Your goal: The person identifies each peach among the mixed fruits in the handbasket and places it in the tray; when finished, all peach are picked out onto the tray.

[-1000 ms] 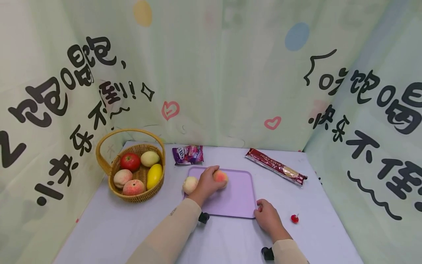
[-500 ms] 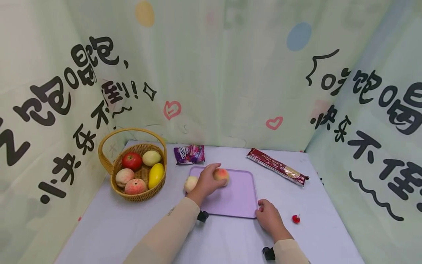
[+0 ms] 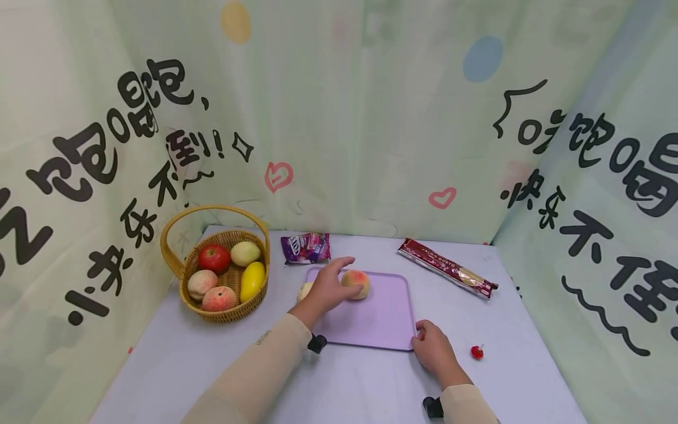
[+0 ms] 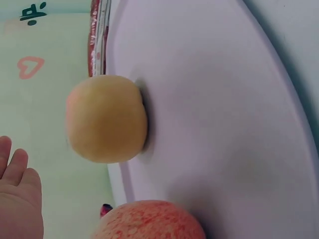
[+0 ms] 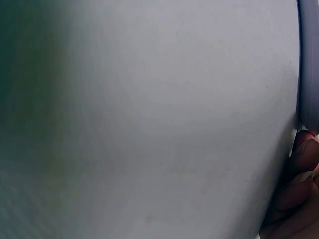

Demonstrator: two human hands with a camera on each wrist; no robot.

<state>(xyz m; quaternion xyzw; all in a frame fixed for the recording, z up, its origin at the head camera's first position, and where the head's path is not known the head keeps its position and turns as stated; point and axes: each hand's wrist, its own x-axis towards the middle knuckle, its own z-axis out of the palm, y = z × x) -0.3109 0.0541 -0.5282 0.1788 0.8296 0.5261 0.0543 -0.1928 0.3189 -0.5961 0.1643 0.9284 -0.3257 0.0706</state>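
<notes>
Pale table (image 3: 365,386): left fingers (image 4: 17,165) free beside peach (image 4: 107,119), right fingers (image 3: 424,326) grasping tray (image 3: 384,315); only head view shows basket (image 3: 226,317).

The left grip (image 3: 329,288) is spread, farther forward than the curled right grip (image 3: 431,348).

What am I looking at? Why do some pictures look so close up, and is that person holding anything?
There's no machine arm here, just a person. A camera worn on the head took the wide picture; one on each wrist took the close ones. The left hand is open beside a peach and isn't gripping it. That peach sits on a purple tray with another round fruit. The right hand holds the tray's edge. Also on the table: a basket of fruit, a purple snack packet, a long red packet and a tiny red cherry-like thing.
</notes>
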